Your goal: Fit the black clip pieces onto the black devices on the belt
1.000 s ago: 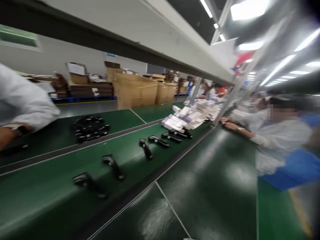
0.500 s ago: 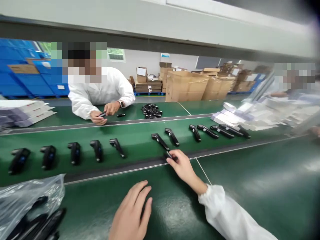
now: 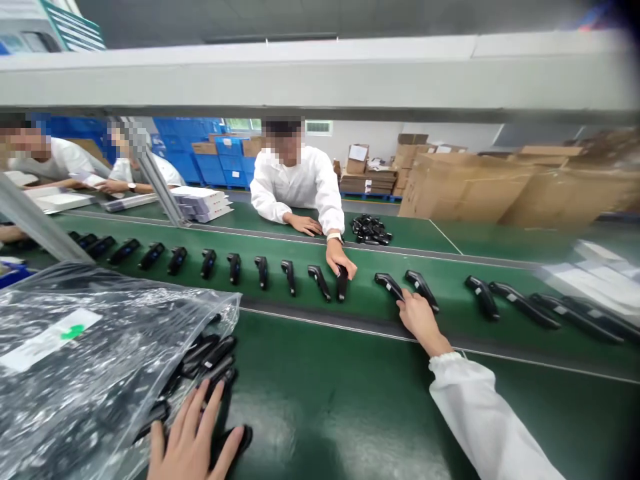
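My right hand [image 3: 419, 319] reaches out to the green conveyor belt [image 3: 360, 303] and its fingers rest on a black handheld device [image 3: 390, 287] lying there, with another black device [image 3: 423, 291] just beside it. Whether the fingers grip it is hidden. My left hand [image 3: 193, 437] lies low at the front, fingers spread flat over black devices [image 3: 213, 360] spilling from a clear plastic bag [image 3: 90, 360]. A long row of the same black devices [image 3: 233, 267] runs along the belt.
Across the belt a person in a white coat [image 3: 300, 187] sets a device [image 3: 342, 283] down with one hand; a pile of black parts [image 3: 371, 230] lies beside them. More workers sit at far left. Cardboard boxes [image 3: 465, 187] and blue crates [image 3: 210, 150] stand behind.
The view swung left along the line. My right hand moved onto a device on the belt. My left hand now lies on the devices at the bag's mouth. The person opposite reached onto the belt.
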The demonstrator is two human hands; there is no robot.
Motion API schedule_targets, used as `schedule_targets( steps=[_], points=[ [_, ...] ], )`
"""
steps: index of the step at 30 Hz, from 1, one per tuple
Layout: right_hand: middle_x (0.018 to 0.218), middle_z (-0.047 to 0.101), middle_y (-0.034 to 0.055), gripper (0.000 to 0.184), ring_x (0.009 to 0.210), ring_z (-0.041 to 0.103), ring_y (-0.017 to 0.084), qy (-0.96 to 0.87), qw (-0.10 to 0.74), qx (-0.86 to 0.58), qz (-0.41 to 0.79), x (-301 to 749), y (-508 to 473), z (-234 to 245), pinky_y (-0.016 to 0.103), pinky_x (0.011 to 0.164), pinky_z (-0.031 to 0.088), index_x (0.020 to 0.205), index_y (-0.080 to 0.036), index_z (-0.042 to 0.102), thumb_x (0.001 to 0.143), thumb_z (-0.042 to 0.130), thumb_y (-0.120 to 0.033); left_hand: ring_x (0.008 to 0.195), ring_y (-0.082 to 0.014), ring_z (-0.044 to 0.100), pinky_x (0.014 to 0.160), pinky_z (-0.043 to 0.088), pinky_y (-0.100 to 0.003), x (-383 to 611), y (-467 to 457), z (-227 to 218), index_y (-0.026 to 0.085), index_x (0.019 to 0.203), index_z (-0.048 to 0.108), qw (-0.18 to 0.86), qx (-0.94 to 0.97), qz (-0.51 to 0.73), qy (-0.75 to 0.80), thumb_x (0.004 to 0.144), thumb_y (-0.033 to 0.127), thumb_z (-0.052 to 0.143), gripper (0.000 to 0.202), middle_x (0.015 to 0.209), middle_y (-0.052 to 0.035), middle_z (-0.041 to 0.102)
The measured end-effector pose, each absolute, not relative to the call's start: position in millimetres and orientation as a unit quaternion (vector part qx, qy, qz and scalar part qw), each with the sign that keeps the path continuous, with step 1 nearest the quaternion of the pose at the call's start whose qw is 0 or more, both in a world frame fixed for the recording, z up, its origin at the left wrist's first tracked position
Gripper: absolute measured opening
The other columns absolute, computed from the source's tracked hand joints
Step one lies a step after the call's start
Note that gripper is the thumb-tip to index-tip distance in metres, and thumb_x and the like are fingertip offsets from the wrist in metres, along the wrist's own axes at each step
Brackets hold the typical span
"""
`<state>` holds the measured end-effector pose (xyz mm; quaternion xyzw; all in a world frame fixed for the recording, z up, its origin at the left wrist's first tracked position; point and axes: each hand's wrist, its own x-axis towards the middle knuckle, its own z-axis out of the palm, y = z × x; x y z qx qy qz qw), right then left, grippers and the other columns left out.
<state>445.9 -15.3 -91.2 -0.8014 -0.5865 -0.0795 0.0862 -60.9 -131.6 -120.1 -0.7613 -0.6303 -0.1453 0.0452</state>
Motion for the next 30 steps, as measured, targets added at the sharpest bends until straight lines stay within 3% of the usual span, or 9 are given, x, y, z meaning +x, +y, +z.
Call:
schedule_targets(
  steps=[4, 8, 11, 16, 18, 20, 24, 27, 30],
  points=[
    [0.125, 0.056, 0.0298, 0.053, 0.109, 0.054, 0.043, -0.550, 0.161, -0.798, -0.185, 428, -39, -84, 0.055, 0.085, 0.046, 0.139, -0.004, 0.047, 0.099, 0.037, -0.038, 0.146, -0.0350, 0.025, 0.114, 0.021, -0.066, -22, -119, -95, 0.016, 0.151, 0.034, 0.018, -0.765, -0.092, -0.637, 0.095, 0.058, 0.031, 0.070, 0.158, -0.0138, 0.030],
    [0.126, 0.059, 0.0205, 0.047, 0.119, 0.052, 0.035, -0.709, 0.269, -0.642, -0.114, 370, -75, -86, 0.051, 0.101, 0.044, 0.136, -0.014, 0.054, 0.101, 0.035, -0.037, 0.146, -0.0288, 0.026, 0.118, 0.018, -0.058, 1, -111, -77, 0.019, 0.150, 0.036, -0.004, -0.785, -0.095, -0.613, 0.098, 0.054, 0.032, 0.063, 0.158, -0.0097, 0.033],
    [0.130, 0.060, 0.0118, 0.042, 0.127, 0.050, 0.029, -0.852, 0.230, -0.470, 0.032, 306, -100, -87, 0.046, 0.107, 0.043, 0.138, -0.025, 0.055, 0.101, 0.039, -0.038, 0.146, -0.0255, 0.025, 0.120, 0.014, -0.053, -9, -109, -69, 0.025, 0.150, 0.036, 0.007, -0.740, -0.109, -0.664, 0.100, 0.051, 0.031, 0.056, 0.158, -0.0050, 0.033],
    [0.161, 0.026, 0.0070, 0.067, 0.147, 0.021, 0.036, -0.920, 0.157, -0.332, 0.136, 195, -96, -79, 0.060, 0.117, 0.026, 0.154, -0.034, 0.029, 0.094, 0.051, -0.054, 0.145, -0.0434, 0.019, 0.113, 0.016, -0.065, -81, -103, -60, -0.001, 0.145, 0.036, 0.052, -0.551, -0.109, -0.826, 0.099, 0.043, 0.030, 0.064, 0.152, -0.0302, 0.031],
    [0.164, 0.015, 0.0076, 0.074, 0.149, 0.012, 0.039, -0.925, 0.141, -0.315, 0.158, 155, -78, -75, 0.065, 0.117, 0.018, 0.155, -0.033, 0.024, 0.091, 0.053, -0.059, 0.143, -0.0485, 0.018, 0.107, 0.021, -0.072, -109, -95, -59, 0.001, 0.147, 0.035, 0.047, -0.495, -0.105, -0.861, 0.098, 0.047, 0.031, 0.067, 0.154, -0.0315, 0.028],
    [0.164, 0.011, 0.0087, 0.074, 0.149, 0.007, 0.038, -0.927, 0.132, -0.301, 0.182, 119, -59, -73, 0.061, 0.118, 0.019, 0.155, -0.029, 0.024, 0.093, 0.050, -0.060, 0.141, -0.0493, 0.025, 0.101, 0.028, -0.074, -130, -83, -63, 0.007, 0.147, 0.038, 0.031, -0.460, -0.104, -0.881, 0.098, 0.050, 0.031, 0.065, 0.153, -0.0288, 0.031],
    [0.163, 0.019, 0.0104, 0.064, 0.150, 0.011, 0.031, -0.937, 0.163, -0.244, 0.190, 49, -27, -75, 0.049, 0.120, 0.025, 0.153, -0.020, 0.032, 0.099, 0.039, -0.053, 0.135, -0.0402, 0.041, 0.102, 0.036, -0.063, -159, -61, -77, 0.018, 0.136, 0.054, 0.028, -0.429, -0.115, -0.895, 0.095, 0.048, 0.040, 0.053, 0.145, -0.0204, 0.049],
    [0.158, 0.033, 0.0114, 0.054, 0.147, 0.025, 0.029, -0.937, 0.189, -0.232, 0.179, -10, -5, -82, 0.046, 0.120, 0.025, 0.149, -0.018, 0.041, 0.102, 0.034, -0.042, 0.132, -0.0391, 0.042, 0.105, 0.034, -0.059, -180, -51, -83, 0.009, 0.137, 0.052, 0.083, -0.374, -0.138, -0.913, 0.094, 0.044, 0.042, 0.057, 0.144, -0.0221, 0.049],
    [0.158, 0.032, 0.0144, 0.056, 0.147, 0.024, 0.031, -0.927, 0.169, -0.272, 0.195, -75, 29, -86, 0.049, 0.120, 0.022, 0.149, -0.013, 0.041, 0.101, 0.034, -0.041, 0.138, -0.0421, 0.032, 0.108, 0.024, -0.066, -204, -43, -85, 0.000, 0.141, 0.043, 0.150, -0.310, -0.167, -0.924, 0.094, 0.042, 0.037, 0.064, 0.149, -0.0271, 0.039]
  ],
)
